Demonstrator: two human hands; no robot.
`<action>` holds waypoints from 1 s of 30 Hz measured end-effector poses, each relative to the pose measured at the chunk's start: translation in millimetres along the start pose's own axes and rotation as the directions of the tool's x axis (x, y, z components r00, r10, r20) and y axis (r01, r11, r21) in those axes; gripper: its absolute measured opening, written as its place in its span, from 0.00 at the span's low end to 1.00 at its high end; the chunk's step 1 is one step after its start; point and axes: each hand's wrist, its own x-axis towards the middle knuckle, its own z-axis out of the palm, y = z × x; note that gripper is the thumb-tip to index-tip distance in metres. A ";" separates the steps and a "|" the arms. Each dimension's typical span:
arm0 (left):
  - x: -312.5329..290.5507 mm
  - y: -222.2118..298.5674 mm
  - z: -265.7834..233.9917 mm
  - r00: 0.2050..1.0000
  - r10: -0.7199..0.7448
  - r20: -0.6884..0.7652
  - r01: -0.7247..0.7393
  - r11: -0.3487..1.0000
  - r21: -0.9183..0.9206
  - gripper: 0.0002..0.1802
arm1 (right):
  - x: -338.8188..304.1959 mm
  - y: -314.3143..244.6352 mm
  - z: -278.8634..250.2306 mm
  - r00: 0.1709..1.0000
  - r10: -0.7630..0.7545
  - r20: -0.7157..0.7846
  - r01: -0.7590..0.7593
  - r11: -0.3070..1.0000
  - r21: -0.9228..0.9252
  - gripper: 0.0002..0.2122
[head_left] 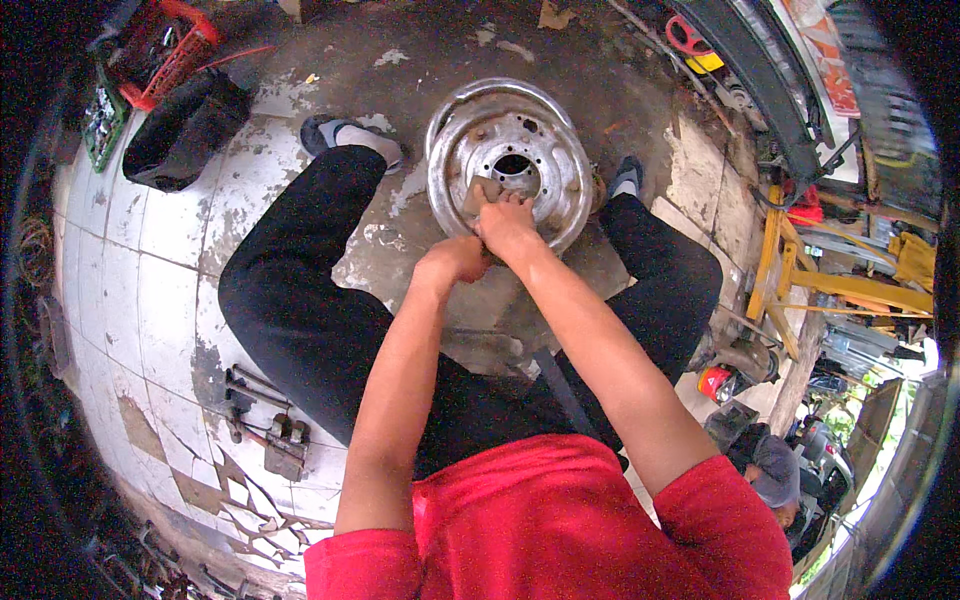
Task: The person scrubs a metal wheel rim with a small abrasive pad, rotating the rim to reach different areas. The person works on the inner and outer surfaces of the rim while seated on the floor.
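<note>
A bare metal wheel rim (568,185) sits on the floor between my feet, silvery and stained, with bolt holes round a dark centre hole. My right hand (508,222) is on the near part of its face. Its fingers are bent over a small brownish, sheet-like piece (484,190), pressed against the metal. My left hand (456,258) is closed at the near lower edge of the rim, beside my right wrist. What its fingers hold is hidden, and I cannot tell whether it grips the rim edge.
A black bucket-like container (185,135) and a red crate (180,55) stand at the far left. Metal tools (270,430) lie on cracked white tiles at the left. A yellow metal frame (790,265) and a red can (715,384) are at the right. A person (775,472) is at the lower right.
</note>
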 end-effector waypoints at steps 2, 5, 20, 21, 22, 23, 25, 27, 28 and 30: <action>-0.9 -1.8 4.0 0.999 -0.032 -0.025 0.030 0.998 -0.053 0.16 | -0.4 1.2 4.4 1.000 -0.002 0.002 0.002 1.000 -0.013 0.33; -2.4 -3.8 4.3 1.000 0.013 0.003 -0.013 1.000 -0.021 0.17 | -0.3 0.8 9.8 0.999 0.010 -0.031 -0.008 0.999 0.051 0.32; -2.4 -6.3 5.6 0.998 0.040 -0.052 -0.045 0.994 -0.098 0.15 | 3.9 8.9 1.7 0.998 0.049 0.027 -0.051 0.994 0.095 0.32; -8.4 -0.4 -1.3 0.998 0.034 -0.048 -0.038 0.997 -0.069 0.15 | 3.6 10.7 3.0 0.998 0.050 0.026 -0.052 0.995 0.089 0.32; -13.8 6.0 -8.5 0.999 0.029 -0.043 -0.031 0.999 -0.040 0.15 | 3.8 12.1 4.3 0.998 0.051 0.025 -0.053 0.995 0.084 0.31; -20.4 9.5 -12.9 0.999 0.019 -0.042 -0.019 1.000 -0.011 0.15 | 4.0 10.5 2.8 0.999 0.051 0.012 -0.052 0.994 0.096 0.31; -20.7 7.7 -6.6 0.997 0.003 -0.073 -0.006 0.999 -0.044 0.15 | 6.8 8.5 -1.5 0.999 0.052 -0.013 -0.050 0.991 0.123 0.31; -18.4 4.5 -3.4 0.996 -0.008 -0.085 0.003 0.998 -0.060 0.16 | 10.7 5.1 -9.3 0.998 0.063 0.021 -0.065 0.986 0.151 0.30; -16.5 2.7 -2.8 0.997 -0.011 -0.077 0.007 0.998 -0.061 0.16 | 12.1 3.4 -12.3 0.998 0.065 0.021 -0.068 0.986 0.154 0.30; -15.6 6.0 -7.7 0.997 -0.013 -0.077 0.008 0.998 -0.060 0.16 | 14.2 7.3 -11.6 0.997 0.081 0.018 -0.082 0.985 0.154 0.31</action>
